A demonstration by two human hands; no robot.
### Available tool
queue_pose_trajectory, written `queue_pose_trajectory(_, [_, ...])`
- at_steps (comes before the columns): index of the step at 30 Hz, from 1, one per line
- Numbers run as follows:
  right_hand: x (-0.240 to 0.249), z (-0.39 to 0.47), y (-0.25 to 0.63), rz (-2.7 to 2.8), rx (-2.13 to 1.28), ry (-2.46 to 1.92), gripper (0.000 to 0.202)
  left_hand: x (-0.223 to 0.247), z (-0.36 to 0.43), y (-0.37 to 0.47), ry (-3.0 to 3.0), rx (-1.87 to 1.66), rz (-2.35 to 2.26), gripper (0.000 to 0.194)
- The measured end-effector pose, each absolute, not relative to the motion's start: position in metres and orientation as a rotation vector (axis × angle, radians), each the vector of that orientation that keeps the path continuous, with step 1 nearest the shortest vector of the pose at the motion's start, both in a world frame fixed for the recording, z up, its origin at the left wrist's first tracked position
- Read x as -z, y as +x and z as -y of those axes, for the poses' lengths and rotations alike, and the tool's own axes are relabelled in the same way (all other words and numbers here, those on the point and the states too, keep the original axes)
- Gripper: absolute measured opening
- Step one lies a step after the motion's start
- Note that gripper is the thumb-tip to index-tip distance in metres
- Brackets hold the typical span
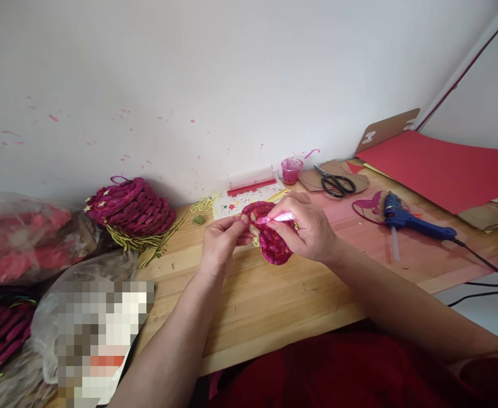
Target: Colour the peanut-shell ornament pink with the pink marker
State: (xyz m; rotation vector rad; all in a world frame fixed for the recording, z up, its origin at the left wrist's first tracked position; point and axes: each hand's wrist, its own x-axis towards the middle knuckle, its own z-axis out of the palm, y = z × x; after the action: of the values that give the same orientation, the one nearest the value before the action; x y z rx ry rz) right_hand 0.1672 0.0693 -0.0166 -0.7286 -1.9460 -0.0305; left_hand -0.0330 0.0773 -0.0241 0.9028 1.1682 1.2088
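Above the wooden table, my left hand (221, 241) pinches the left edge of a bumpy magenta piece (273, 249). Its lumps look like painted peanut shells, and a few pale tan ones show near my fingers. My right hand (306, 226) grips a slim white pen-like tool (283, 216) with a pink tip, which points at the pale lumps. Whether it is a brush or a marker I cannot tell. Part of the piece is hidden behind my right fingers. Bits of yellow yarn (256, 241) show at its edge.
A stack of magenta pieces (136, 207) with yellow cords stands left, beside plastic bags (87, 277). Behind my hands are a star sticker sheet (232, 208) and a pink paint cup (291, 171). Scissors (337, 184), a blue glue gun (419, 222) with its cord and red card (440, 164) lie right.
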Motion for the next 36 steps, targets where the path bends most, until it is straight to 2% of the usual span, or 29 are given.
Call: queue_pose_trajectory(36, [0.0169, -0.07, 0.1662, 1.893, -0.074, -0.744, 0.008, 0.0253, -0.0777, -0.0338, 0.979, -1.188, -1.222, 0.041])
